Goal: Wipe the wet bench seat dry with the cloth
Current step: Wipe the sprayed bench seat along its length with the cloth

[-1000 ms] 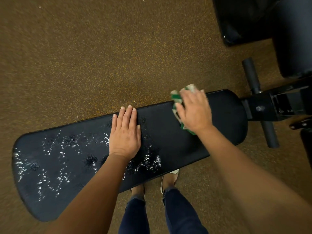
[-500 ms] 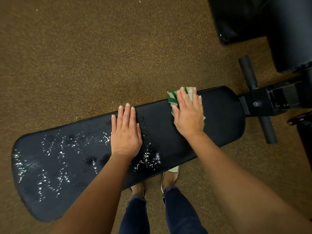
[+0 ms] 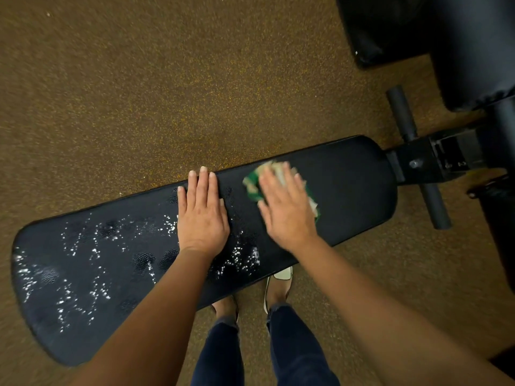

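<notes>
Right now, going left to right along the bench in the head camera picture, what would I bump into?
Water droplets → left hand lying flat → right hand pressing the green cloth → dry end of the bench seat → black metal frame.

Head cam, aimed steeply down — bench (image 3: 351,190) near
</notes>
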Tool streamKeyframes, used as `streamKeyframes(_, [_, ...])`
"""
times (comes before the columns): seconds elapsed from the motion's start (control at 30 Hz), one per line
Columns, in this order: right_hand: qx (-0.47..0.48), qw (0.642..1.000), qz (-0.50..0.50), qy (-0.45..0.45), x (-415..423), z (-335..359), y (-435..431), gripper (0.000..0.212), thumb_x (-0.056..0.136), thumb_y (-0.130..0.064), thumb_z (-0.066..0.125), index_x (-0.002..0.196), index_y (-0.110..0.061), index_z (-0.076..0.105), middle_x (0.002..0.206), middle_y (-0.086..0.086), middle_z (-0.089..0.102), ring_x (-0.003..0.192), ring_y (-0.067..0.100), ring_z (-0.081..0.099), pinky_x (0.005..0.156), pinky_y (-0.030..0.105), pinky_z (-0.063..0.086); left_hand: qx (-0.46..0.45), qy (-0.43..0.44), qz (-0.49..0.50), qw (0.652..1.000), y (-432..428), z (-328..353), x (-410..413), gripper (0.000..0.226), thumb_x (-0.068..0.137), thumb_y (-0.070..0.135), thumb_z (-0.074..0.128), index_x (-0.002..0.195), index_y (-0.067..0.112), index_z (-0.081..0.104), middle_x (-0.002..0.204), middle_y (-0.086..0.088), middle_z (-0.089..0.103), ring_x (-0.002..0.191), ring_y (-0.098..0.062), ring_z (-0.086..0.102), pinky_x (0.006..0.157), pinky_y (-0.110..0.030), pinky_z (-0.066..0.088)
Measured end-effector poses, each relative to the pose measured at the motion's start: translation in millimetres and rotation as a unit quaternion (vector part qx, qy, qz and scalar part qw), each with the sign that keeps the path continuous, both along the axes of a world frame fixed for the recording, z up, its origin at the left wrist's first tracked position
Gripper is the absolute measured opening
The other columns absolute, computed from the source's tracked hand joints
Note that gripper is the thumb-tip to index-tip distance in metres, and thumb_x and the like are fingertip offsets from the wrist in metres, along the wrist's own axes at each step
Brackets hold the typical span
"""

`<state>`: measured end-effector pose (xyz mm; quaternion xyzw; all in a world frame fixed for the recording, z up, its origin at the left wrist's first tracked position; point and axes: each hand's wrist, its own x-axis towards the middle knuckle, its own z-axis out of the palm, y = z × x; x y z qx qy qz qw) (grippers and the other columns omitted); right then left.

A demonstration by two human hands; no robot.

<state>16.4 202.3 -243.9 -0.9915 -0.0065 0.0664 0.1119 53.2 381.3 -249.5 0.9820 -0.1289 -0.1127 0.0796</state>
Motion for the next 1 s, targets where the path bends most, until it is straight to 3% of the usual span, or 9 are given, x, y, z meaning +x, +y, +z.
streamKeyframes(0.13, [-0.012, 0.992, 0.124, 0.024, -50, 2, -35, 0.056, 0.095, -0.038, 0.036, 0.145, -0.013, 0.038, 0.154, 0.005, 0.034, 0.144, 0.035, 0.019, 0.114, 0.056, 0.023, 0.001, 0.001, -0.011, 1.0, 3, 1, 1, 0.057, 0.097, 0.029, 0.022, 0.148, 0.003, 0.023, 0.157, -0.013, 0.017, 0.146, -0.029, 0.007, 0.117, -0.045, 0.004])
streamKeyframes(0.27, [-0.027, 0.991, -0.129, 0.012, -16, 0, -38, 0.055, 0.097, -0.037, 0.032, 0.145, -0.01, 0.039, 0.154, 0.007, 0.034, 0.144, 0.038, 0.019, 0.116, 0.055, 0.017, 0.003, 0.005, -0.011, 1.0, 3, 0, 0, 0.057, 0.098, 0.029, 0.02, 0.149, 0.004, 0.019, 0.158, -0.012, 0.013, 0.147, -0.028, 0.003, 0.118, -0.044, 0.002])
streamKeyframes(0.33, [-0.032, 0.985, -0.169, 0.016, -9, -2, -13, 0.057, 0.099, -0.038, 0.028, 0.149, -0.012, 0.031, 0.157, 0.006, 0.025, 0.146, 0.036, 0.01, 0.119, 0.049, 0.007, 0.004, 0.005, -0.008, 1.0, 3, -1, 0, 0.057, 0.098, 0.029, 0.019, 0.149, 0.004, 0.018, 0.158, -0.012, 0.013, 0.147, -0.027, 0.002, 0.118, -0.044, 0.002])
streamKeyframes(0.47, [-0.018, 0.997, 0.067, 0.041, -62, 2, -3, 0.056, 0.098, -0.039, 0.032, 0.147, -0.014, 0.033, 0.156, 0.005, 0.027, 0.146, 0.033, 0.01, 0.118, 0.051, 0.013, 0.004, 0.007, -0.007, 1.0, 3, 1, 1, 0.059, 0.097, 0.031, 0.016, 0.149, 0.004, 0.02, 0.158, -0.012, 0.014, 0.147, -0.028, 0.004, 0.118, -0.045, 0.004])
streamKeyframes(0.53, [-0.023, 0.993, 0.107, 0.036, -69, 2, -28, 0.056, 0.096, -0.038, 0.034, 0.146, -0.014, 0.035, 0.155, 0.005, 0.031, 0.145, 0.034, 0.015, 0.115, 0.055, 0.018, -0.001, 0.009, -0.009, 1.0, 3, 2, 1, 0.058, 0.097, 0.03, 0.017, 0.148, 0.004, 0.021, 0.158, -0.013, 0.014, 0.147, -0.028, 0.004, 0.118, -0.045, 0.003])
streamKeyframes(0.7, [-0.026, 0.98, -0.199, 0.014, -25, 2, -17, 0.055, 0.099, -0.036, 0.03, 0.146, -0.01, 0.036, 0.155, 0.007, 0.031, 0.145, 0.038, 0.014, 0.117, 0.055, 0.014, -0.012, 0.004, -0.007, 1.0, 1, 1, 0, 0.057, 0.097, 0.029, 0.019, 0.147, 0.002, 0.024, 0.157, -0.014, 0.016, 0.146, -0.03, 0.006, 0.117, -0.047, 0.004])
streamKeyframes(0.87, [-0.001, 0.999, 0.031, 0.035, -93, 4, 7, 0.054, 0.097, -0.037, 0.036, 0.146, -0.014, 0.034, 0.155, 0.005, 0.032, 0.145, 0.035, 0.017, 0.115, 0.054, 0.022, -0.033, -0.005, -0.004, 0.999, 3, -1, 0, 0.057, 0.096, 0.028, 0.022, 0.147, 0.001, 0.027, 0.157, -0.014, 0.018, 0.146, -0.031, 0.009, 0.117, -0.048, 0.005])
streamKeyframes(0.93, [-0.013, 1.0, 0.007, 0.027, -97, 1, -21, 0.054, 0.095, -0.037, 0.035, 0.144, -0.013, 0.038, 0.152, 0.005, 0.037, 0.143, 0.036, 0.022, 0.112, 0.058, 0.027, -0.032, -0.004, -0.01, 0.999, 5, -1, 0, 0.057, 0.097, 0.028, 0.022, 0.147, 0.001, 0.027, 0.157, -0.014, 0.018, 0.146, -0.031, 0.008, 0.117, -0.048, 0.005])
streamKeyframes(1.0, [-0.02, 0.992, -0.126, 0.015, -74, 1, -38, 0.053, 0.096, -0.035, 0.033, 0.142, -0.011, 0.042, 0.151, 0.006, 0.039, 0.142, 0.039, 0.024, 0.112, 0.059, 0.026, -0.034, -0.004, -0.012, 0.999, 4, 0, 0, 0.057, 0.097, 0.029, 0.021, 0.147, 0.001, 0.026, 0.157, -0.014, 0.017, 0.146, -0.031, 0.008, 0.117, -0.048, 0.004])
